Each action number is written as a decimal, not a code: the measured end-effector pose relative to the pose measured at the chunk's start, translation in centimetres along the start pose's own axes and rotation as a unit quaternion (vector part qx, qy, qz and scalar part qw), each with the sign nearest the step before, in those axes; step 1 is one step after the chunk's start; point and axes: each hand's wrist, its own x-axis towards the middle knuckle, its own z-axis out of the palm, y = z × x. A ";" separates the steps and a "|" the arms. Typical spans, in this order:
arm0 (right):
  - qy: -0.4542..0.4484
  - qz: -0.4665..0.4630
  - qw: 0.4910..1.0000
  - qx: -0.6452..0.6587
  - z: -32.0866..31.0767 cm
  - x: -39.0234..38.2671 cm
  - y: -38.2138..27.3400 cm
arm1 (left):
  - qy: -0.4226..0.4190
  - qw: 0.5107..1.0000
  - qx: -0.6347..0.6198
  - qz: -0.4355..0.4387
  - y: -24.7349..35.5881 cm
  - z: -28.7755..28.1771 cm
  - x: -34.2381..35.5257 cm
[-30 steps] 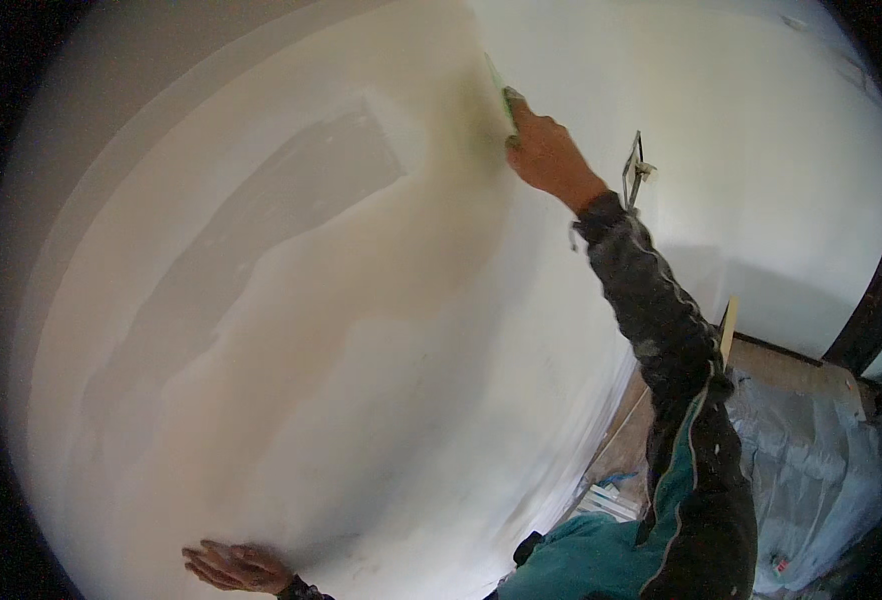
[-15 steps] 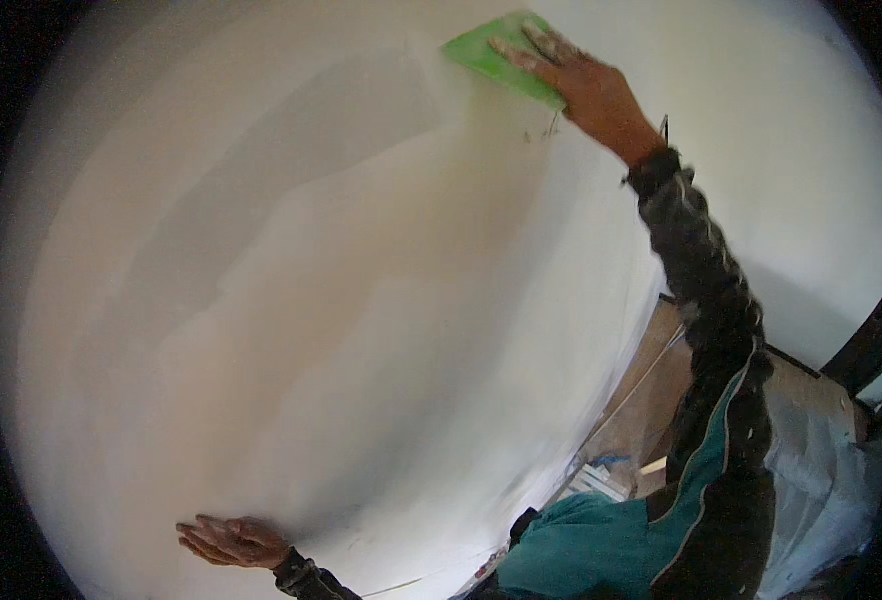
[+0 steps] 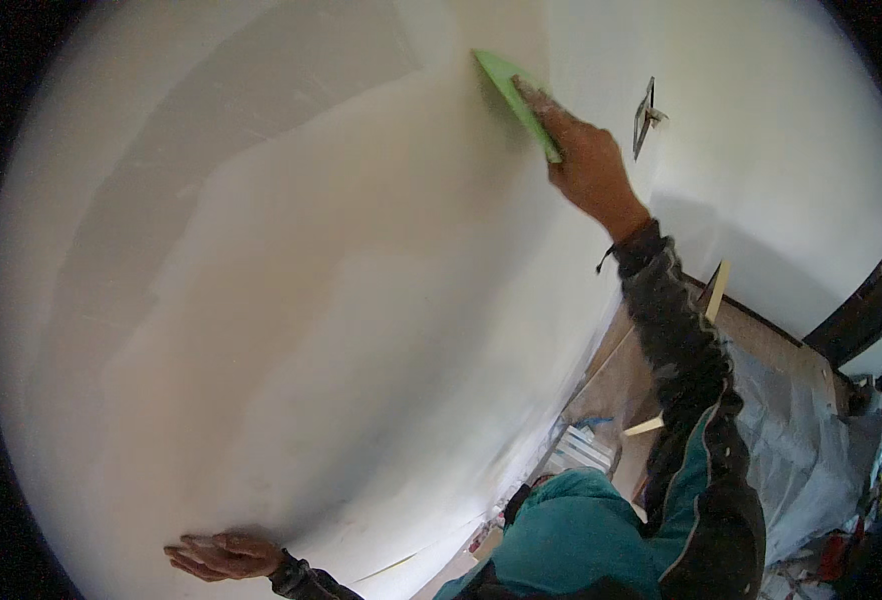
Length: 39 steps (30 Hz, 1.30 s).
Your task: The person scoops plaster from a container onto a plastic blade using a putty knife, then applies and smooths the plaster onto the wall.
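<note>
In front of me stretches a pale wall (image 3: 361, 330) with beige smears and a long grey patch (image 3: 231, 110) across its upper left. High on it, my right hand (image 3: 593, 165) is closed on a thin, flat green sheet (image 3: 513, 100). The sheet shows nearly edge-on, tilted along the wall, and whether it is sandpaper or a plastic spreader I cannot make out. Pale dust coats the fingers. At the lower left, my left hand (image 3: 226, 557) is open with fingers stretched out, against or very near the wall, holding nothing.
A dark-edged fitting or opening (image 3: 645, 120) shows beside my right wrist, near the wall's corner. Clear plastic sheeting (image 3: 796, 450) covers things at the lower right. There are yellow wooden strips (image 3: 718, 290), a dark beam (image 3: 861, 305) and a brown surface (image 3: 601, 385) below.
My right hand has come down with the green sheet, which has turned from showing its broad face to nearly edge-on. The wall fitting is now uncovered. My left hand stays almost in place.
</note>
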 end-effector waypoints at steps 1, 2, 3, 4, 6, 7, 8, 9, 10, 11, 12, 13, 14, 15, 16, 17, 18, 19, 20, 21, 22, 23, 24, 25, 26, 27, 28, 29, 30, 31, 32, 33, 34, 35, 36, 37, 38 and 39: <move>-0.003 0.003 1.000 0.001 0.1 -0.7 -1.6 | 0.005 1.000 0.010 0.005 -0.1 0.2 -0.2; -0.051 0.057 0.997 0.010 -0.4 -1.1 -3.6 | 0.014 1.000 0.019 0.009 -0.1 0.4 -0.3; -0.100 0.109 0.989 0.020 -0.6 -1.6 -5.4 | 0.014 1.000 0.018 0.010 -0.2 0.7 -0.5; -0.065 0.081 0.994 0.043 0.1 -2.5 -6.6 | 0.020 1.000 0.008 0.002 -0.1 1.0 -0.7; -0.087 0.087 0.991 0.059 -0.4 -2.9 -9.4 | 0.024 1.000 0.000 -0.001 -0.4 1.2 -1.1; -0.109 0.091 0.987 0.076 -1.0 -3.0 -10.3 | 0.022 1.000 -0.010 -0.002 -0.8 1.2 -1.3; -0.190 0.109 0.974 0.056 -2.4 -2.3 -11.0 | 0.019 1.000 -0.017 -0.005 -1.2 1.0 -1.5; -0.191 0.110 0.974 0.058 -3.1 -2.2 -9.6 | 0.018 1.000 -0.016 -0.003 -0.9 0.6 -1.1; -0.198 0.159 0.930 0.265 -3.8 -1.9 -7.2 | 0.019 0.999 -0.026 -0.006 -0.5 0.2 -0.8; -0.192 0.201 0.843 0.460 -4.2 -1.9 -5.8 | 0.023 0.999 -0.037 -0.006 -0.3 0.0 -0.4; -0.140 0.272 0.773 0.556 -7.1 -1.4 -7.5 | 0.009 0.999 -0.039 -0.013 -0.5 -0.2 -0.4; -0.104 0.278 0.775 0.558 -7.4 -1.2 -7.1 | 0.009 0.999 -0.033 -0.013 -0.7 -0.3 -0.3; -0.108 0.258 0.823 0.494 -8.0 -1.1 -6.3 | 0.016 0.999 -0.038 -0.016 -0.7 -0.4 -0.3; -0.111 0.235 0.866 0.428 -8.2 -0.8 -5.9 | 0.022 0.999 -0.042 -0.018 -0.7 -0.5 -0.2; -0.115 0.231 0.864 0.432 -7.6 -0.7 -6.4 | 0.011 0.999 -0.032 -0.003 -0.8 -0.8 -0.2; -0.041 0.151 0.955 0.253 -6.5 -0.9 -6.8 | 0.012 0.999 -0.030 -0.004 -0.6 -0.8 -0.1; 0.034 0.066 0.995 0.065 -4.9 -1.3 -7.5 | 0.013 0.999 -0.034 0.004 -0.8 -0.8 -0.2; 0.034 0.066 0.995 0.068 -3.2 -1.6 -7.8 | 0.014 0.999 -0.038 0.012 -1.0 -0.8 -0.3; 0.016 0.053 0.998 -0.038 -1.6 -1.5 -7.8 | 0.014 0.999 -0.040 0.010 -1.0 -0.7 -0.4; -0.003 0.039 0.989 -0.141 0.3 -1.7 -8.0 | 0.010 0.999 -0.029 0.009 -1.1 -0.8 -0.6; -0.028 0.048 0.987 -0.152 1.6 -2.3 -8.1 | 0.007 1.000 -0.023 0.005 -1.0 -0.7 -0.8; -0.028 0.048 0.986 -0.158 2.7 -3.2 -8.3 | 0.007 1.000 -0.029 0.001 -0.6 -0.5 -0.8; -0.009 0.048 0.987 -0.152 3.8 -4.3 -9.1 | 0.014 0.999 -0.032 0.006 -0.4 -0.7 -0.6; 0.010 0.049 0.988 -0.147 4.3 -5.3 -9.7 | 0.021 0.999 -0.036 0.010 -0.2 -0.7 -0.4; 0.005 0.044 0.989 -0.142 4.1 -6.5 -10.6 | 0.015 0.999 -0.030 0.010 -0.5 -0.9 -0.7; -0.057 0.038 0.989 -0.132 3.2 -7.9 -11.4 | 0.011 1.000 -0.027 0.008 -0.7 -1.0 -0.9; -0.120 0.030 0.985 -0.121 2.4 -8.5 -11.7 | 0.008 1.000 -0.023 0.007 -1.0 -1.0 -1.1; -0.120 0.033 0.985 -0.118 1.5 -7.9 -11.2 | 0.008 1.000 -0.022 0.010 -1.4 -0.8 -1.0; -0.103 0.048 0.991 -0.075 0.1 -6.6 -10.2 | 0.019 0.999 -0.029 0.018 -1.5 -0.5 -1.1; -0.096 0.068 0.993 -0.024 -0.3 -5.9 -9.2 | 0.021 0.999 -0.033 0.036 -2.0 -0.6 -1.3; -0.054 0.031 0.996 -0.060 -1.1 -4.5 -7.3 | 0.014 0.998 -0.040 0.038 -1.6 -0.5 -1.3; -0.009 -0.008 0.995 -0.094 -1.3 -2.5 -5.1 | 0.020 0.998 -0.043 0.030 -0.9 -0.2 -1.1; 0.015 -0.050 0.990 -0.132 -1.3 -0.8 -2.6 | 0.027 0.998 -0.046 0.023 -0.5 0.0 -0.9; 0.035 -0.090 0.982 -0.163 -1.1 0.2 -1.4 | 0.021 0.998 -0.047 0.029 -1.0 0.0 -1.1; -0.062 -0.071 0.986 -0.138 -3.2 2.1 -3.3 | 0.014 0.998 -0.035 0.040 -1.5 0.0 -1.4; -0.067 -0.071 0.986 -0.133 -2.5 1.9 -3.4 | 0.006 0.998 -0.023 0.052 -2.1 0.0 -1.6; -0.088 -0.057 0.988 -0.112 -2.6 2.0 -3.2 | 0.003 0.998 -0.026 0.048 -2.5 0.1 -2.0; -0.109 -0.042 0.989 -0.090 -2.6 2.1 -2.9 | 0.001 0.999 -0.025 0.047 -2.9 0.1 -2.4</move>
